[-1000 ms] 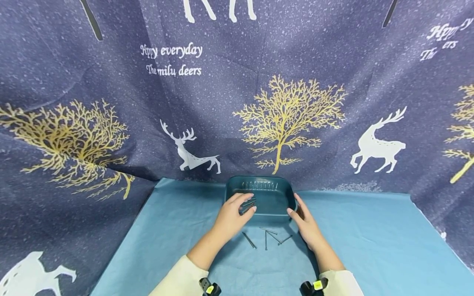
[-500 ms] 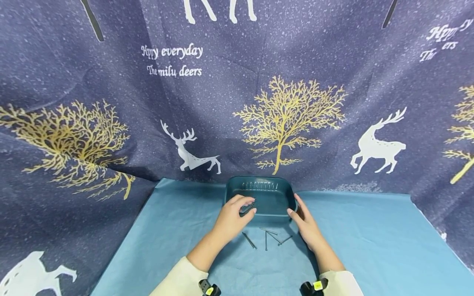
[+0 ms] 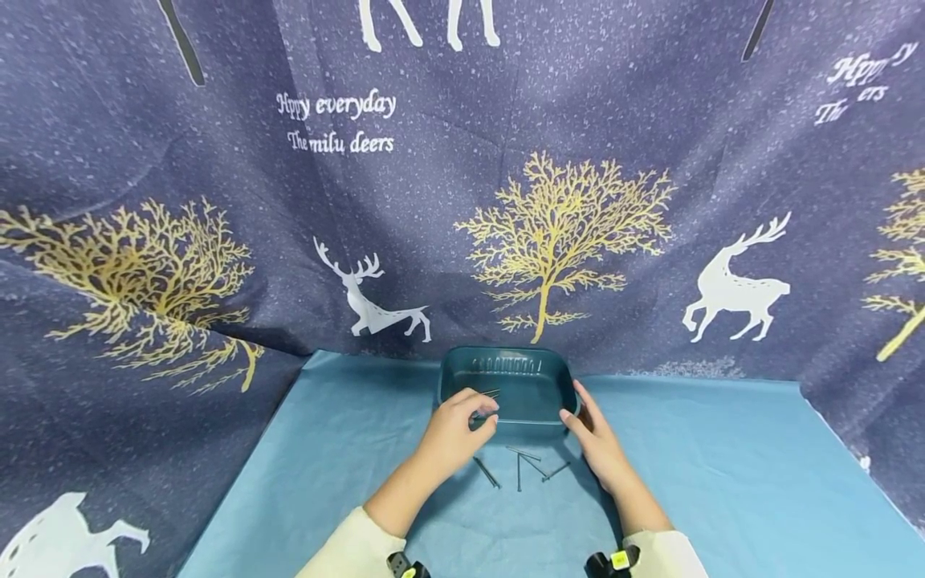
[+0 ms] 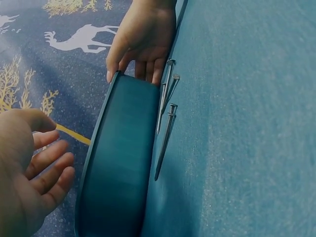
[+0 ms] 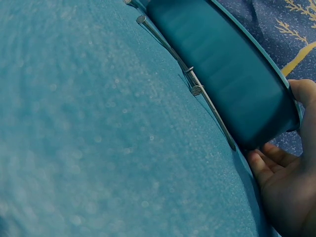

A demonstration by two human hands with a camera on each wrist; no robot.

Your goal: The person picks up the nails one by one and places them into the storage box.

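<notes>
A dark teal plastic tray (image 3: 535, 432) stands at the back of the cloth-covered table. My left hand (image 3: 450, 429) is over its front-left rim, fingers loosely bent and thumb apart from them. Nothing shows between those fingers in the left wrist view, where the hand (image 4: 29, 177) hovers beside the tray wall (image 4: 118, 148). Inside the tray, a few nails (image 3: 493, 392) lie just past my fingertips. With the right hand (image 3: 603, 453) I grip the right front corner, thumb at the rim (image 5: 276, 74) and fingers low against the outside.
Several long flat-headed nails (image 3: 519, 474) lie loose on the light blue tablecloth (image 3: 723, 466) in front of the tray, some crossing each other. Behind the tray hangs a dark blue curtain (image 3: 448, 201) printed with deer and yellow trees.
The left hand has drawn back slightly toward the front rim and its fingers have bent more. Nails in the tray show beyond the fingertips. The right hand keeps its grip.
</notes>
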